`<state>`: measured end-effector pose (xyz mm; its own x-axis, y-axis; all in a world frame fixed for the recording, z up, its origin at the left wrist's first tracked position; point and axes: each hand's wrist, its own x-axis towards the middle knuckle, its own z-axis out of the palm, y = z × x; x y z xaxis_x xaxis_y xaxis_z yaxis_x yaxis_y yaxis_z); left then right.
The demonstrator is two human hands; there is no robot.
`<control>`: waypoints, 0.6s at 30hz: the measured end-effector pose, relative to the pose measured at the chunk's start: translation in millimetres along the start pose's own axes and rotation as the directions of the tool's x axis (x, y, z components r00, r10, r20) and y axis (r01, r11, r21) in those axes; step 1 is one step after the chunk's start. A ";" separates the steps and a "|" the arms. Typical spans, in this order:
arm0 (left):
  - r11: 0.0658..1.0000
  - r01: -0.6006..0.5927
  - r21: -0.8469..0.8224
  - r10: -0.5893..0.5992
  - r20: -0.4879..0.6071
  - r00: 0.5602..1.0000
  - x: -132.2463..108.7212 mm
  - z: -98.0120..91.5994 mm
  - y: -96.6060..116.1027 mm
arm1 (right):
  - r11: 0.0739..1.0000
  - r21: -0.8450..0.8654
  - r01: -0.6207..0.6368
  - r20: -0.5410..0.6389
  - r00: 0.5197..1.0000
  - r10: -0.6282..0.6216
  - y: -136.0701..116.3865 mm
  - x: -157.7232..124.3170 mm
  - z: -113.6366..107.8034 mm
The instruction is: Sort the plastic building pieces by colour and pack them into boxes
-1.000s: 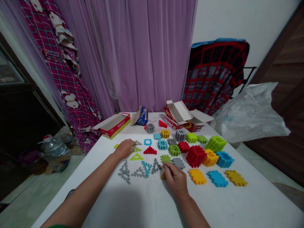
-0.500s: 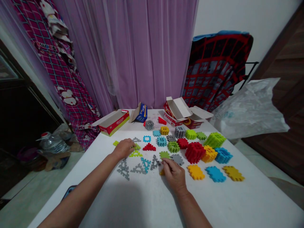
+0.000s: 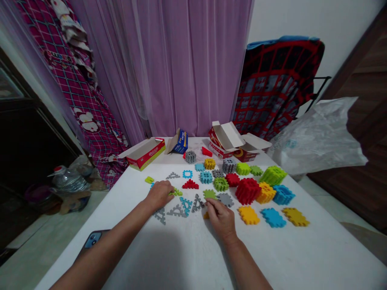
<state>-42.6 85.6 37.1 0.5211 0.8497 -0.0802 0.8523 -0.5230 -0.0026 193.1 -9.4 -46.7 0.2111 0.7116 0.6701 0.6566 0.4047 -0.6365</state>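
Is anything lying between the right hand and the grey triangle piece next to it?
Nothing visible. The right hand has its fingertips right at the grey triangle piece; an orange piece peeks out under the hand.

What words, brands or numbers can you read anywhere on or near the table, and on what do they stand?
No text reads clearly enough to quote.
Blue box: white print, too blurred.
Long red box: pale lettering along its side, too small.
Open red boxes: printed marks, blurred.
Plastic bag: faint blue print, unreadable.
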 end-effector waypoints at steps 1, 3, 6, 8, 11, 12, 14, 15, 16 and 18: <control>1.000 0.000 0.005 0.000 0.001 1.000 -0.4 0.4 0.3 | 1.000 0.001 -0.002 0.004 1.000 0.002 0.2 0.0 0.2; 1.000 -0.001 0.012 0.001 0.000 1.000 -0.6 1.5 0.9 | 1.000 0.004 -0.005 0.008 1.000 0.005 0.6 0.0 0.5; 1.000 -0.001 0.015 0.002 -0.012 1.000 0.9 3.8 2.0 | 1.000 0.010 -0.004 0.006 1.000 0.004 0.9 0.4 0.3; 1.000 -0.009 0.010 0.009 -0.026 1.000 3.0 4.9 2.2 | 1.000 0.012 -0.001 0.006 1.000 0.001 0.7 0.6 -0.1; 1.000 -0.026 -0.004 0.025 -0.054 0.998 7.5 4.4 0.4 | 1.000 0.013 -0.004 0.006 1.000 0.004 0.5 0.6 -0.4; 1.000 -0.027 -0.008 0.026 -0.064 0.998 9.4 3.7 -0.6 | 1.000 0.013 -0.008 0.006 1.000 0.008 0.5 0.5 -0.3; 1.000 -0.026 -0.012 0.025 -0.083 0.996 13.6 2.5 -2.9 | 1.000 0.011 -0.016 0.007 1.000 0.016 0.7 0.4 -0.2; 0.999 -0.029 -0.014 0.028 -0.087 0.996 15.7 2.3 -3.9 | 1.000 0.009 -0.019 0.007 1.000 0.019 0.8 0.4 -0.2; 0.999 -0.036 -0.016 0.034 -0.088 0.995 17.7 2.6 -4.7 | 1.000 0.006 -0.021 0.006 1.000 0.021 0.9 0.5 -0.2; 0.998 -0.056 -0.018 0.055 -0.080 0.995 20.5 4.6 -5.6 | 1.000 0.002 -0.023 0.006 1.000 0.023 1.0 0.9 -0.3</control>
<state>-36.9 105.6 30.9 0.5689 0.8224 0.0001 0.8222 -0.5688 0.0203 194.2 -8.5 -46.6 0.2219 0.7241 0.6530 0.6497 0.3895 -0.6528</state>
